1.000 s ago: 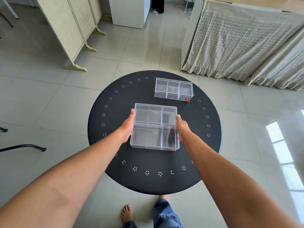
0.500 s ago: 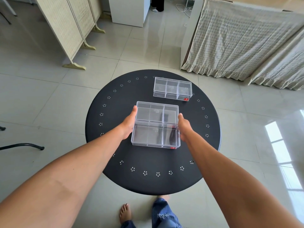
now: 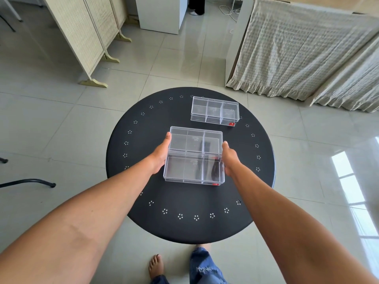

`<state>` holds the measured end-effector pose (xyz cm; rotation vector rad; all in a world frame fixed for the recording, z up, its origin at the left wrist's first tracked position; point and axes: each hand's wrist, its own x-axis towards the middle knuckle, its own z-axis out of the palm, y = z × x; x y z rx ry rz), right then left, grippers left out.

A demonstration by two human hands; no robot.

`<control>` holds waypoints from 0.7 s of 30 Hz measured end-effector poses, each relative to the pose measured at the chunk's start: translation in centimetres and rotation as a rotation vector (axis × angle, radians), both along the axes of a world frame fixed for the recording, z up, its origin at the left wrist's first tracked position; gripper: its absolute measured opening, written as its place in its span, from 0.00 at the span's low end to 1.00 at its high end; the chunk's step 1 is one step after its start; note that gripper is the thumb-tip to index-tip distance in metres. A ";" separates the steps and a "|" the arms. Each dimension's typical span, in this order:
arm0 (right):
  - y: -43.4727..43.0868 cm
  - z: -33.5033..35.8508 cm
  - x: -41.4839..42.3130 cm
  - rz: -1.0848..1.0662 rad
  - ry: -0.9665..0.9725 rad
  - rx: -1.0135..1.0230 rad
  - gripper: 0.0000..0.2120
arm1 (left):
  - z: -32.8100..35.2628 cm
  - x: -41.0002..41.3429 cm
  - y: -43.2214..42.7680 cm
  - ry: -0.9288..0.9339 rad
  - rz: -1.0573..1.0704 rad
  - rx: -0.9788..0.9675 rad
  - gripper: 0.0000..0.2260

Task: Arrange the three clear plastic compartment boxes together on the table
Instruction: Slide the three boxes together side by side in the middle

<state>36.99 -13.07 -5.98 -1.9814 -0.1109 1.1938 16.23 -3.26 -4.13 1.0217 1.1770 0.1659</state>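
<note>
Two clear plastic compartment boxes lie long side to long side at the middle of the round black table [image 3: 143,201]: a far box [image 3: 195,140] and a near box [image 3: 192,171]. My left hand [image 3: 160,154] presses against their left ends at the seam. On their right ends, my right hand [image 3: 229,158] does the same, so the pair is clamped between both hands. I cannot tell whether the pair rests on the table or is lifted. A third clear box [image 3: 214,110] with a red label lies apart at the table's far right.
The table stands on a tiled floor. A folding screen [image 3: 82,37] stands at the far left, cloth-covered furniture [image 3: 307,48] at the far right and a white cabinet [image 3: 162,13] at the back. A black chair leg [image 3: 26,182] is at the left. My feet [image 3: 155,267] are below the table's near edge.
The clamped pair of boxes has shifted slightly away from me, toward the third box. Both hands keep the same hold. The third box has not moved.
</note>
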 end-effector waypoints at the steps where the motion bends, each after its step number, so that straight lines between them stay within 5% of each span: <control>1: 0.0 0.0 0.0 0.000 -0.002 0.002 0.32 | -0.1 0.0 0.0 0.003 -0.004 0.004 0.38; 6: -0.1 0.1 0.8 -0.020 -0.034 -0.016 0.31 | -0.1 -0.2 0.8 0.078 0.052 0.063 0.38; 10: 0.3 1.0 2.4 -0.036 -0.123 -0.041 0.21 | 0.5 -0.1 2.8 0.201 0.112 0.161 0.38; 18: 3.1 1.9 7.1 -0.054 -0.232 0.011 0.16 | 1.2 4.5 7.1 0.184 0.057 0.281 0.28; 21: 4.5 1.6 9.1 -0.060 -0.246 0.014 0.16 | 0.8 7.0 8.9 0.182 0.033 0.310 0.16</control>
